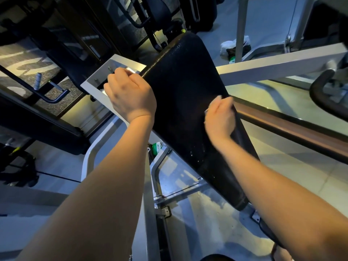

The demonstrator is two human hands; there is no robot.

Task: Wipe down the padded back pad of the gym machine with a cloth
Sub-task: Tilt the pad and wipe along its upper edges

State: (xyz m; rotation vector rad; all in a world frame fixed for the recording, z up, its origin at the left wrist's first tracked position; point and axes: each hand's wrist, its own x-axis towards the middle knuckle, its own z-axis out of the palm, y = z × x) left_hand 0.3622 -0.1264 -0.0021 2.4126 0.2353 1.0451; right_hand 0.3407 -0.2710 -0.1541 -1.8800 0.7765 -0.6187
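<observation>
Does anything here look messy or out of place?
Yes: pale specks dot the lower part of the back pad, like droplets or residue not yet wiped off. A crumpled white bag also lies loose on the floor beyond it.

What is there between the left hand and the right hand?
In the head view, only the black surface of the back pad lies between the left hand and the right hand.
</observation>
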